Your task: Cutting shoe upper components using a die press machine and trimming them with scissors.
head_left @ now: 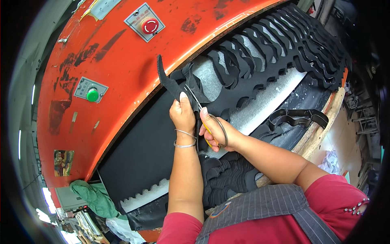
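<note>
my left hand [182, 115] pinches the black strip [168, 83] upright, its length running up-left, while my right hand [215, 132] grips scissors [203, 118] just beside it.

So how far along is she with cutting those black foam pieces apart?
Done, it seems: a pile of loose black cut pieces lies below her arms. In hand: the left hand pinches a black strip while the right hand works scissors at it. Left: a long black punched web lies uncut under the orange press.
</note>
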A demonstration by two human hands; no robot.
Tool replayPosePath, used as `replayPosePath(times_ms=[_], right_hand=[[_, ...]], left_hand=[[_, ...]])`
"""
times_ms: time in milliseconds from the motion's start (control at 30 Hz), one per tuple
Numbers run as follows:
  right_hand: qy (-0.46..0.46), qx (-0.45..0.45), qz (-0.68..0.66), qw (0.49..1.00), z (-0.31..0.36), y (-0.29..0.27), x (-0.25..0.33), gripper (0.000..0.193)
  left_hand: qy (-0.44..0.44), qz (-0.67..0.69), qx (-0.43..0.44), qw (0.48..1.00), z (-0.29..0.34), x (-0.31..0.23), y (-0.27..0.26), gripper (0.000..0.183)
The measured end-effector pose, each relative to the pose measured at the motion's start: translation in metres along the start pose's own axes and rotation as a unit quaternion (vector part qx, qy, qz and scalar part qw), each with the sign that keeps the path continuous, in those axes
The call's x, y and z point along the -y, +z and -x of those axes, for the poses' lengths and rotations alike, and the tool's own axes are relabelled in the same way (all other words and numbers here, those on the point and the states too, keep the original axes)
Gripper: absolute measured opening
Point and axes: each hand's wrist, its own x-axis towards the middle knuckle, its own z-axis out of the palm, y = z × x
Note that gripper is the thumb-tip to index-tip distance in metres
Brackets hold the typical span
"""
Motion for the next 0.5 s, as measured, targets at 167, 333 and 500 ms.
replayPosePath(times_ms=[167, 333, 500], right_hand=[[-0.009, -0.021, -0.023, 0.999, 0.003, 0.006, -0.004, 0.082], [-0.018, 0.003, -0.017, 1.000, 0.003, 0.001, -0.008, 0.080], [-0.024, -0.002, -0.047, 0.999, 0.009, 0.000, -0.009, 0.080]], left_hand=[[-0.007, 0.024, 0.002, 1.000, 0.004, 0.002, -0.002, 0.033], [-0.034, 0.044, 0.001, 0.998, 0.006, 0.001, -0.005, 0.033], [-0.032, 0.070, 0.000, 0.997, 0.008, -0.012, -0.001, 0.032]])
